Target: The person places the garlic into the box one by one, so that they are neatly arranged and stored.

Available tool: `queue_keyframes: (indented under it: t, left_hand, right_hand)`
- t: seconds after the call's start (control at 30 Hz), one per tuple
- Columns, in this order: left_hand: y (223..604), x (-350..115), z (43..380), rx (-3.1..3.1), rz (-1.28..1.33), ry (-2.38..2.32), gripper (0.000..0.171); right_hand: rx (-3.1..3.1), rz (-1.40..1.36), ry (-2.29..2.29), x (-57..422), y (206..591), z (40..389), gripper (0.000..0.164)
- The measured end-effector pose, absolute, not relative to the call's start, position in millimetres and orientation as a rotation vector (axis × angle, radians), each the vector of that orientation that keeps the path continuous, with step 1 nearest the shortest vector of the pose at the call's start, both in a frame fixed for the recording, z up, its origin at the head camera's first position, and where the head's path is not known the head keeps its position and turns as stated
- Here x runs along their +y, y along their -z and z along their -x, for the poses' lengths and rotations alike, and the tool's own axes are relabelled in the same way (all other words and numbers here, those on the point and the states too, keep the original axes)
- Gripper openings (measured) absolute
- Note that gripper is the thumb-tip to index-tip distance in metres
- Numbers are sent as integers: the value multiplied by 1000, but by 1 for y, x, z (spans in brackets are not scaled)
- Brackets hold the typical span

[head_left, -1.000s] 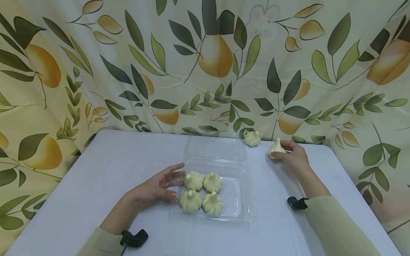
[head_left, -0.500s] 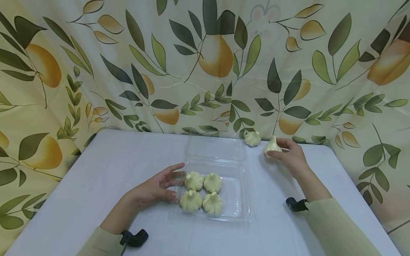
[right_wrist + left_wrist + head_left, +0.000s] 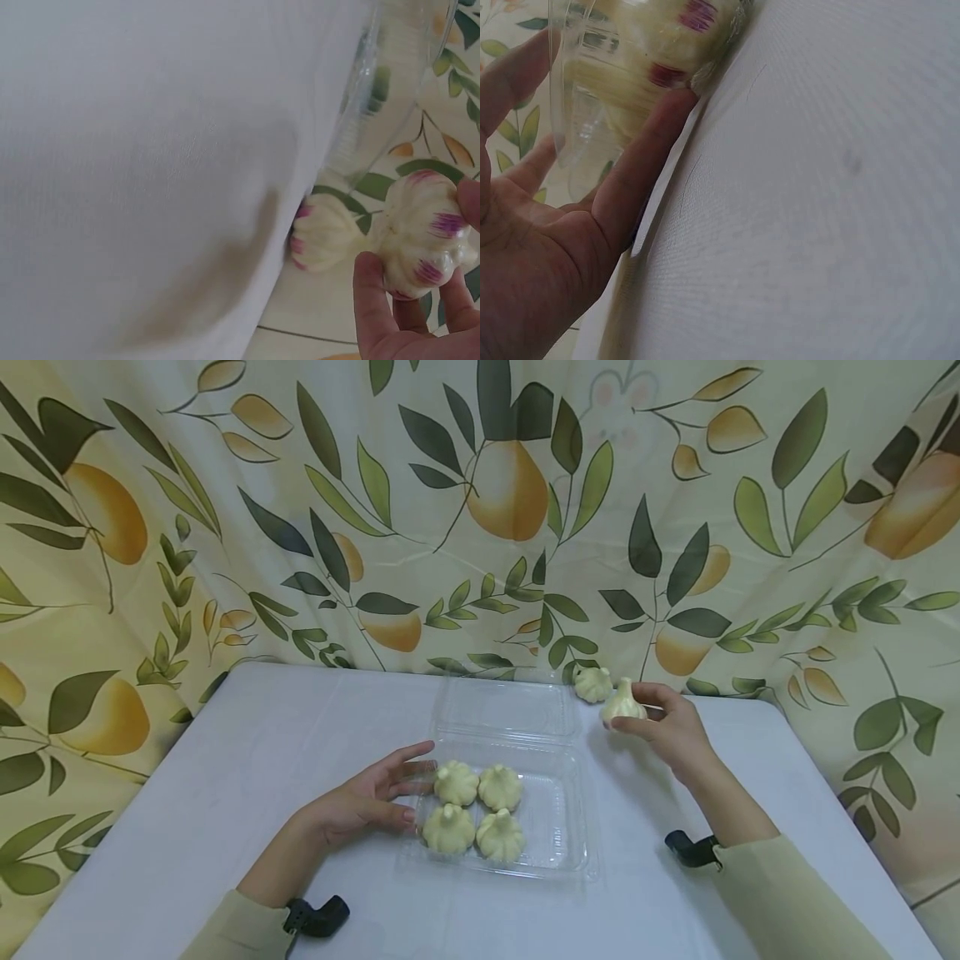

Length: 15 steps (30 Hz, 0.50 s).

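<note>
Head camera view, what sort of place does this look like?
Probably an indoor spot set up for filming hand work, though I can't be sure. A white table stands against a hanging fruit-patterned cloth, and a black device sits at each wrist.

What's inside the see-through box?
Four garlic bulbs sit in the clear box, two by two, toward the left hand. The other side shows bare plastic. The bulbs hide the floor right under them, so I can't see that bit.
</note>
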<state>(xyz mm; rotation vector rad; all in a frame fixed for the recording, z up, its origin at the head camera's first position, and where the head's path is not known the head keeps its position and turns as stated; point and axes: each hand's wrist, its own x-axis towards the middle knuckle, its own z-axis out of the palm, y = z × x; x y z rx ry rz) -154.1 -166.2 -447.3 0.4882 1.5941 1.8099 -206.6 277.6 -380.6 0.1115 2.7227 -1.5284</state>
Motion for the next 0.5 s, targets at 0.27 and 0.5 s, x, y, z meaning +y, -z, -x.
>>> queue_keyframes:
  t: [0.27, 0.5]
  left_hand:
    - [448, -166, 155, 1588, -489, -1813, 96]
    - [449, -166, 156, 1590, -501, -1812, 96]
  right_hand:
    - [2751, -9, 1521, 266, 377, 200, 72]
    - [2754, 88, 1513, 257, 372, 193, 70]
